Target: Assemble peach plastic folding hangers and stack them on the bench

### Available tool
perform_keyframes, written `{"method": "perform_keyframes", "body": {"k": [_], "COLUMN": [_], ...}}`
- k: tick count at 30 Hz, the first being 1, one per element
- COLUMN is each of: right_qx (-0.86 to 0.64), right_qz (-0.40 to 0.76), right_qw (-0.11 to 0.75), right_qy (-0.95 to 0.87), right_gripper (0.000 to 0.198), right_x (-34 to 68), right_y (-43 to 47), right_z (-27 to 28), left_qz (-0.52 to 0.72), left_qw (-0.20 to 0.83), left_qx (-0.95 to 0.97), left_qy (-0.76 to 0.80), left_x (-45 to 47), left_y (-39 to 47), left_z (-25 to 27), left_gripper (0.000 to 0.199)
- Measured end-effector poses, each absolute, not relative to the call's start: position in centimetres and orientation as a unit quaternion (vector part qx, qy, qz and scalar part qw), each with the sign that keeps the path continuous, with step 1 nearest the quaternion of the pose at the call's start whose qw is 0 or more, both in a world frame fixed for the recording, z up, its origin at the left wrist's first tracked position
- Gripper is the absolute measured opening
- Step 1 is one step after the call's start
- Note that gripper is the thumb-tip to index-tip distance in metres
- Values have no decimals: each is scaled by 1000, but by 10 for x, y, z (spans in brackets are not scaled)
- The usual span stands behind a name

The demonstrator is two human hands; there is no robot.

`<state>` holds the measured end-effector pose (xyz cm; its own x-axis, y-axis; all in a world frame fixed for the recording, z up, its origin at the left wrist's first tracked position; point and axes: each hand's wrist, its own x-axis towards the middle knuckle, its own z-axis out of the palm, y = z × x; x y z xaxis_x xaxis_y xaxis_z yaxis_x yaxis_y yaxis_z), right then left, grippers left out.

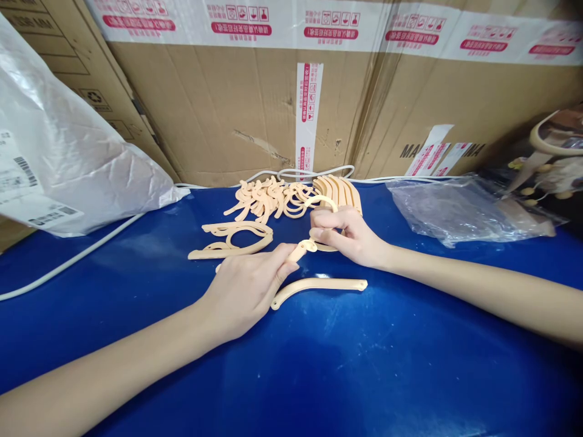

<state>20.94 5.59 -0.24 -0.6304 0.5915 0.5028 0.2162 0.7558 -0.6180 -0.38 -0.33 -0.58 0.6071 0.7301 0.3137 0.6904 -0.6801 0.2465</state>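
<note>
My left hand (243, 285) is closed on a beige plastic hanger arm (299, 250), whose rounded end sticks out past the thumb. Pinched in my right hand (355, 238) is a curved beige hanger hook (322, 199); its arc rises above the fingers. The two pieces meet or nearly meet between my hands; contact is unclear. A loose hanger arm (319, 284) lies just in front. Beyond my left hand rests a folded hanger (230, 247). Farther back are a heap of small hooks (262, 197) and a stack of curved arms (339, 188), partly hidden by my right hand.
Large cardboard boxes (228, 103) stand along the back of the blue table (387, 364). A silvery plastic bag (77, 145) leans at left, beside a white cable (68, 267). Clear plastic wrapping (455, 209) lies at right, near a ring with beads (555, 145).
</note>
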Motion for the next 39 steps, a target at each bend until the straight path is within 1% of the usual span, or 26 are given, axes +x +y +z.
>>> {"method": "perform_keyframes", "body": {"k": [6,12,16,22,27,31,36,39], "right_qx": [-231,-219,-222,-230,-191,-193,-200,-192], "right_qz": [233,203,200,165,115,91,53,46], "right_qw": [365,362,360,340,308,297,317,334], "right_qy": [-871,-883,-884,-897,-925,-931,-926,-922], "right_gripper": [38,37,36,33,28,25,22,22], "right_x": [208,206,206,206,203,203,203,202], "right_y": [57,56,55,53,49,47,46,46], "right_z": [-4,-5,-5,-4,-5,-7,-8,-8], "left_qz": [192,188,183,159,167,179,217,226], "left_qw": [39,40,34,43,51,94,232,291], "left_qx": [899,905,907,901,898,890,846,824], "left_qy": [391,379,378,402,403,408,429,429], "left_x": [-2,-1,-2,-1,-1,0,1,1], "left_y": [-2,-1,-2,-1,-1,-1,3,4], "left_z": [-6,-9,-9,-5,-5,-2,5,6], "left_gripper": [33,41,42,35,29,30,26,27]}}
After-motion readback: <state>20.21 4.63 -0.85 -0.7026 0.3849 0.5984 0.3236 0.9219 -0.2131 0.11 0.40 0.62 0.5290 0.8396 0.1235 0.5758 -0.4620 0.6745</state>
